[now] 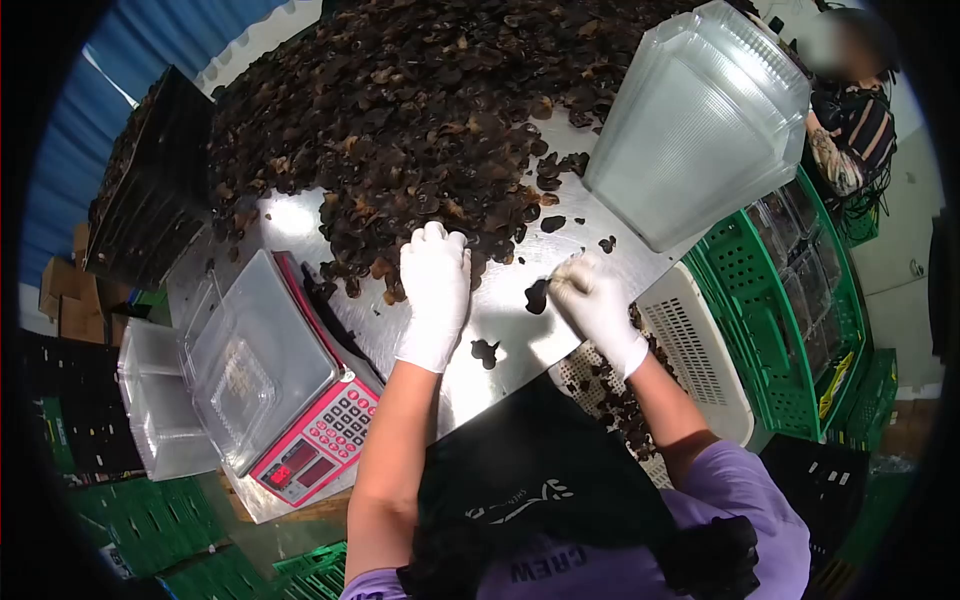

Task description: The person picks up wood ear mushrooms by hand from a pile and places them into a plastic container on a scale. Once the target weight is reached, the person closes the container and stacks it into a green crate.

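Observation:
A broad heap of dark brown, curled wood ear mushrooms (430, 130) covers the far part of the metal table. At its near edge lies my left hand (435, 290), white-gloved, with its fingers bent over the mushrooms. Anything in that hand is hidden. Gloved as well, my right hand (592, 298) pinches a dark wood ear mushroom (537, 296) between thumb and fingertips, right of the heap. One loose wood ear mushroom (486, 352) rests on the metal between my forearms. Several small pieces are scattered beyond my right hand.
A red scale (325, 440) bearing clear plastic trays (265, 365) stands at left. Stacked clear containers (700, 130) rise at right. Below the table edge sits a white basket (700, 350) with mushroom pieces, beside green crates (790, 310). Another person (855, 130) is at far right.

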Tool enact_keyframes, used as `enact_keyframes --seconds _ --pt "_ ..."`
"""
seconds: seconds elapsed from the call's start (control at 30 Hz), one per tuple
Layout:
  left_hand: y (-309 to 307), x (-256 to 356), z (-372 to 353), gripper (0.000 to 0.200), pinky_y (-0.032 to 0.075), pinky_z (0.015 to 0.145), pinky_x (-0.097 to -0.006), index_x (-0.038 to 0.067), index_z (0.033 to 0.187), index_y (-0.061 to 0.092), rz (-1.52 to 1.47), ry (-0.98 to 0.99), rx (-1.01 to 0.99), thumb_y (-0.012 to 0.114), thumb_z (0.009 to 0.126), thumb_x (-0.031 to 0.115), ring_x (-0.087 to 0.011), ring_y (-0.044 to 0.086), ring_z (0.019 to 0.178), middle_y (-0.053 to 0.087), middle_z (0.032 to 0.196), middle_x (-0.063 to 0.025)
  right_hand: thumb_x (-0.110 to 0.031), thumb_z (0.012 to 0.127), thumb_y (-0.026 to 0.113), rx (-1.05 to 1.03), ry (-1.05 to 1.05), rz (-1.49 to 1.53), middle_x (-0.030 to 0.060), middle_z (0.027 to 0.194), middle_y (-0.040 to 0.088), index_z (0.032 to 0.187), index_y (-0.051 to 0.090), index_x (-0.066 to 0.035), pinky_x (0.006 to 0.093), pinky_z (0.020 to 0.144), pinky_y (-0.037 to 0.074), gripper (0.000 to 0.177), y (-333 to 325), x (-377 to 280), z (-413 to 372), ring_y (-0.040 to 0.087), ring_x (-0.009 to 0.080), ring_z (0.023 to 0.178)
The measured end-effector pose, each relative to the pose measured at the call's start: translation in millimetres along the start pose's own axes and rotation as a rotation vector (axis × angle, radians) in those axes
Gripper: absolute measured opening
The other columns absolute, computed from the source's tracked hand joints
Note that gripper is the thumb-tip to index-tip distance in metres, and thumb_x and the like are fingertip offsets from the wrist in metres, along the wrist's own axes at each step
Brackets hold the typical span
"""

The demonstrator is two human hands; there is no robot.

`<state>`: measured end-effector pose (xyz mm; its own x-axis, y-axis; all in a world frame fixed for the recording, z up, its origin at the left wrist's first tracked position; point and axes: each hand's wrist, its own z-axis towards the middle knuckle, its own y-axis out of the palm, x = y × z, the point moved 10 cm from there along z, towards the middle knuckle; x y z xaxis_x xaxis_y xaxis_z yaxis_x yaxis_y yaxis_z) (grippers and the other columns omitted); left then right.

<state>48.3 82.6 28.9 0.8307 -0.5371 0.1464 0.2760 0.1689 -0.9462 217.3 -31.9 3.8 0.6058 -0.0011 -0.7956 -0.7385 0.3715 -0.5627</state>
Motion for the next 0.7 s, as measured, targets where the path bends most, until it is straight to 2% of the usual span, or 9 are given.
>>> enact_keyframes --seconds 0.1,0.17,0.23,0.27,0.33,0.43,0.53,0.63,0.7 --pt "-37 -4 -16 0.012 0.046 0.076 -0.0405 0.008 0.086 0.066 -0.204 -0.035 0.232 0.073 0.076 0.01 -0.0284 0.057 0.088 0.057 0.087 -0.0079 -0.002 0.076 0.075 -0.188 -0.082 0.044 0.008 0.085 0.066 0.091 0.072 -0.005 0.0282 0.066 0.049 0.015 24 -17 -26 0.063 0.0177 0.072" --pt "-57 -9 -24 0.012 0.048 0.077 -0.0403 0.004 0.086 0.065 -0.284 -0.032 0.32 0.072 0.076 0.006 -0.0301 0.059 0.088 0.06 0.09 -0.01 -0.015 0.078 0.076 -0.172 -0.007 0.075 0.0066 0.083 0.066 0.091 0.071 -0.009 0.0346 0.066 0.05 0.015 24 -8 -10 0.064 0.0226 0.072" --pt "-69 -13 -39 0.013 0.049 0.083 -0.0384 0.0 0.09 0.062 -0.417 -0.028 0.353 0.07 0.08 0.004 -0.031 0.062 0.091 0.063 0.096 -0.0146 -0.014 0.083 0.07 0.052 -0.104 0.046 0.01 0.087 0.067 0.092 0.071 -0.007 0.0356 0.067 0.051 0.012 1 -2 26 0.065 0.0276 0.074" --pt "-69 -16 -48 0.013 0.048 0.082 -0.0387 0.003 0.091 0.062 -0.437 -0.056 0.325 0.069 0.081 0.006 -0.03 0.062 0.091 0.064 0.096 -0.012 -0.014 0.086 0.067 0.082 0.032 -0.014 0.0131 0.092 0.065 0.098 0.07 -0.004 0.0341 0.077 0.05 0.016 -5 12 43 0.064 0.0268 0.084" --pt "-62 -21 -67 0.012 0.048 0.082 -0.039 0.005 0.094 0.063 -0.484 -0.105 0.285 0.068 0.084 0.01 -0.0292 0.061 0.09 0.064 0.095 -0.0095 -0.015 0.084 0.067 0.098 0.056 -0.256 0.013 0.093 0.063 0.102 0.07 -0.007 0.0377 0.079 0.05 0.02 -6 34 80 0.063 0.0298 0.087" --pt "-45 -30 -88 0.015 0.049 0.083 -0.0402 0.005 0.099 0.064 -0.494 -0.191 0.144 0.066 0.087 0.014 -0.031 0.063 0.094 0.067 0.099 -0.0117 -0.02 0.083 0.068 0.203 -0.184 -0.517 0.012 0.093 0.062 0.097 0.071 -0.009 0.0427 0.075 0.05 0.017 8 40 108 0.064 0.0308 0.085" --pt "10 -61 -115 0.025 0.049 0.088 -0.0417 0.005 0.114 0.064 -0.581 -0.598 -0.142 0.064 0.09 0.013 -0.033 0.063 0.107 0.066 0.115 -0.0169 -0.019 0.084 0.065 0.079 -0.159 -0.507 0.0106 0.093 0.064 0.09 0.07 -0.01 0.0431 0.075 0.051 0.012 11 44 111 0.063 0.0309 0.083" --pt "-9 -61 -108 0.026 0.049 0.088 -0.0412 0.005 0.114 0.064 -0.533 -0.398 0.114 0.064 0.089 0.01 -0.0328 0.063 0.104 0.066 0.111 -0.0169 -0.019 0.084 0.064 0.149 -0.152 -0.487 0.0106 0.094 0.064 0.087 0.069 -0.009 0.0419 0.074 0.051 0.011 -37 12 70 0.063 0.031 0.081" --pt "-25 -59 -101 0.027 0.048 0.084 -0.0411 0.006 0.112 0.065 -0.377 -0.345 0.128 0.064 0.085 0.006 -0.0322 0.061 0.092 0.063 0.097 -0.013 -0.02 0.084 0.065 0.096 -0.167 -0.595 0.0107 0.088 0.066 0.087 0.07 -0.01 0.0417 0.072 0.052 0.011 -68 3 25 0.065 0.0313 0.077"
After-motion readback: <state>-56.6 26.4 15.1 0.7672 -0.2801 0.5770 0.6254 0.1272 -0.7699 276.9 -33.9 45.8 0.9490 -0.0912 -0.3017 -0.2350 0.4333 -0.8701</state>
